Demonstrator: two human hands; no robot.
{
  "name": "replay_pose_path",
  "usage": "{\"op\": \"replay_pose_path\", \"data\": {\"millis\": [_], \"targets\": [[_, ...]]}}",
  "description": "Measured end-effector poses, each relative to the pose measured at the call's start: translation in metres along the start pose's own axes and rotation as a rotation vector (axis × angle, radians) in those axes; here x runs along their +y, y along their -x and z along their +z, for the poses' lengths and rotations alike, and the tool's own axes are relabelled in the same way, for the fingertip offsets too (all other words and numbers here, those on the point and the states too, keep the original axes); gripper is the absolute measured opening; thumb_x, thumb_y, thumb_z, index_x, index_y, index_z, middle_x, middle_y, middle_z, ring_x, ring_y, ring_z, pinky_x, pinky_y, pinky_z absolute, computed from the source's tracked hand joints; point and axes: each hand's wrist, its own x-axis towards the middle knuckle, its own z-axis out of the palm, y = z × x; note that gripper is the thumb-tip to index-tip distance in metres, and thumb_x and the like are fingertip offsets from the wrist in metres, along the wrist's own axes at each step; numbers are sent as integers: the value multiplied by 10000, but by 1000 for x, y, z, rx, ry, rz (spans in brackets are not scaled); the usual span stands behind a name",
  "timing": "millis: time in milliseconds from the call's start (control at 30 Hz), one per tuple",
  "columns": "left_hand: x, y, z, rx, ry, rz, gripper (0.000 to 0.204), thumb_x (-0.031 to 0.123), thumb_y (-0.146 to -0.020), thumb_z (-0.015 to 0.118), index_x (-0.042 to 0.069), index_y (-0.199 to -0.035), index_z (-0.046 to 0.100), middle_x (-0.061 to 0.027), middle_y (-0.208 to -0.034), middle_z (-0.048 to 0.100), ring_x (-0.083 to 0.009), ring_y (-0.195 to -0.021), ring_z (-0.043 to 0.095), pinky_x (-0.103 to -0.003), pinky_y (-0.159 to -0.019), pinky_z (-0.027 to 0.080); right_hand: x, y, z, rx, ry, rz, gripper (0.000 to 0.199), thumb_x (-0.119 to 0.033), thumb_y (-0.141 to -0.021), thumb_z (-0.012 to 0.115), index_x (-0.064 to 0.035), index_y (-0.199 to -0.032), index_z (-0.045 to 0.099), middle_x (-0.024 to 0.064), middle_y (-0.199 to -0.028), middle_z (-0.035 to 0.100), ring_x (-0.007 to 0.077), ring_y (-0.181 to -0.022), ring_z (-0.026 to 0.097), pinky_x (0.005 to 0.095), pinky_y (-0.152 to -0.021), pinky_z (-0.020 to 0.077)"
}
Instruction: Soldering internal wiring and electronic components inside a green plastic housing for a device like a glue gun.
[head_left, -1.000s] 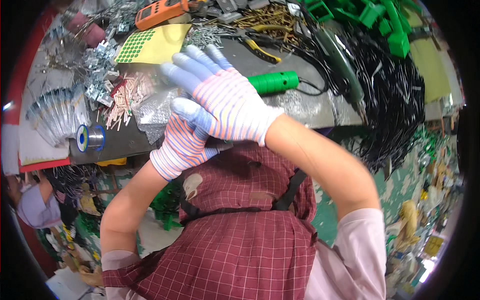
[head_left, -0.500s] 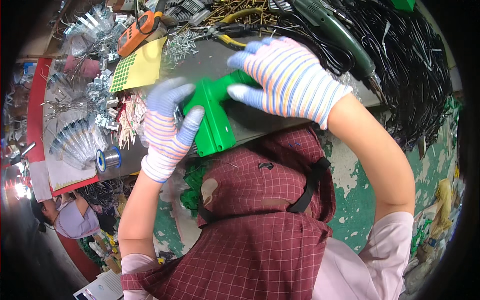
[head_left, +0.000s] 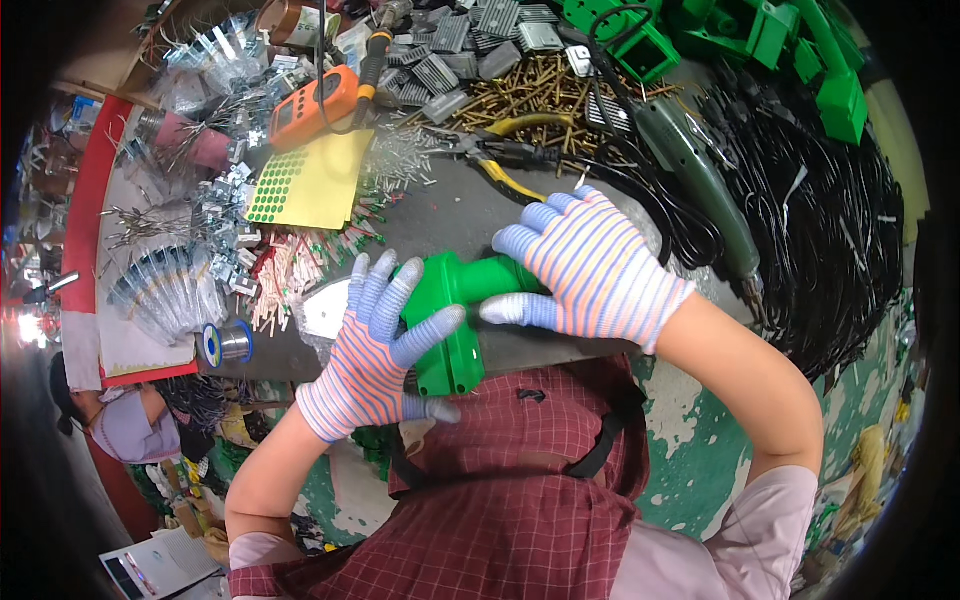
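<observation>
A green plastic housing [head_left: 452,320], shaped like a bent tube with a flat base, lies at the near edge of the grey workbench [head_left: 440,215]. My left hand [head_left: 378,345], in a striped glove with blue fingertips, grips its lower base end. My right hand [head_left: 580,265], in the same kind of glove, covers the upper tube end with the fingers spread over it. Both forearms come up from below, over my red checked apron.
Behind the hands lie a yellow sheet of green dots [head_left: 305,180], an orange meter [head_left: 312,105], a heap of brass screws [head_left: 530,95], pliers [head_left: 505,155], a green power screwdriver [head_left: 685,165] and black cables [head_left: 820,220]. Green housings [head_left: 800,45] are stacked far right. A solder spool [head_left: 228,343] sits left.
Both hands have come down from in front of the camera. They took hold of the green housing and lowered it toward the bench's near edge.
</observation>
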Motion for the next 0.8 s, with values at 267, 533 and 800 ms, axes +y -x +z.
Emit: {"op": "replay_pose_path", "data": {"millis": [267,533,800], "targets": [[-2,-1,10,233,125,-35,890,619,-641,785,226,-1395,523,-270,-1446,406,-489,-1303,424,-674,-1114,234,21,-54,-14,-259,123,356,364,-420,-876,643,-66,-923,708,149,-911,697,327,-866,682,433,-757,539],[-2,2,13,221,19,-27,915,743,-699,670,200,-1414,496,-249,-1456,393,-477,-1310,411,-655,-1137,214,46,-58,-11,55,-480,512,239,-259,-875,660,-23,-910,650,118,-774,629,312,-703,599,411,-684,496],[-1,-3,-1,470,400,-145,891,573,-802,728,59,-1460,419,-202,-1435,444,-397,-1359,403,-525,-1159,269,-24,-38,-76,388,-660,439,145,-125,-909,609,-6,-979,568,75,-828,523,154,-777,504,273,-752,433]]}}
